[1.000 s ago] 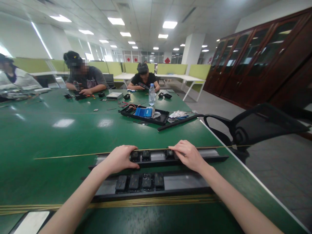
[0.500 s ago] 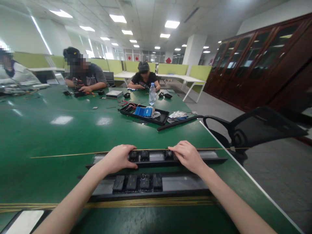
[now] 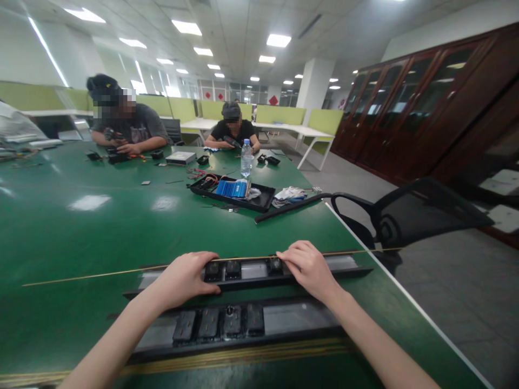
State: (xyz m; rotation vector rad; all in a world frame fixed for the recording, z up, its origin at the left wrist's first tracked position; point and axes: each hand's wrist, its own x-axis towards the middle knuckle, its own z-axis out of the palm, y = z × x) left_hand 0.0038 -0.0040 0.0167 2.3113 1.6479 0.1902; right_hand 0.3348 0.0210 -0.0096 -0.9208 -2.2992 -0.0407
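Note:
A long black channel strip (image 3: pixel 252 281) with a pale inner face and several black square sockets lies across the green table. My left hand (image 3: pixel 187 278) grips it left of the sockets, thumb on the near edge and fingers over the far edge. Along its far side runs a thin brass-coloured rod (image 3: pixel 93 276), longer than the strip. My right hand (image 3: pixel 305 268) pinches this rod between thumb and index finger, by the rightmost socket. A second channel strip (image 3: pixel 292 316), with several black sockets in its left half, lies nearer to me, touched by neither hand.
More brass-coloured rods (image 3: pixel 227 357) lie along the near side. Farther off are a black tray (image 3: pixel 265 199) with a blue finned block (image 3: pixel 231 188), white gloves (image 3: pixel 290 195), a black bar (image 3: pixel 284 209) and a bottle (image 3: pixel 245 159). A mesh chair (image 3: pixel 430 208) stands right; co-workers sit beyond.
My view has shifted slightly, so the strips and rod sit a little lower at the left. Both hands keep the same hold on the strip and the rod.

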